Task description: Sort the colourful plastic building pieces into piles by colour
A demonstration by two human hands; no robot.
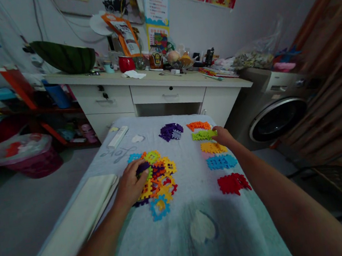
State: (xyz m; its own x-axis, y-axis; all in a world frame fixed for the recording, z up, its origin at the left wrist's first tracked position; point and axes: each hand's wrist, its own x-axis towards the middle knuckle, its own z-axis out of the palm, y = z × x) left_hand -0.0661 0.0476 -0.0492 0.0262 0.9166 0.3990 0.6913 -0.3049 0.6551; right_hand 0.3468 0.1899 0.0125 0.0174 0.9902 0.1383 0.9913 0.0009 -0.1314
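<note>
My left hand [133,181] is at a mixed pile of interlocking plastic building pieces [165,186] in yellow, orange, blue, red and purple. Its thumb and fingers close around a dark purple piece [142,167], with a green one showing by the thumb tip. Over on the right, my right hand [222,136] pinches the near end of the lime green pieces [202,135]; its fingertips are partly hidden. Orange pieces [198,126] lie just beyond them. Closer to me are groups of yellow [213,147], blue [221,162] and red pieces [232,183].
Purple pieces [170,131] lie at the far middle of the cloth-covered table [173,248]. A white bar-shaped object [118,137] and a folded cream cloth [76,220] rest at the left. Behind stand a cluttered white desk [154,92] and a washing machine [275,102].
</note>
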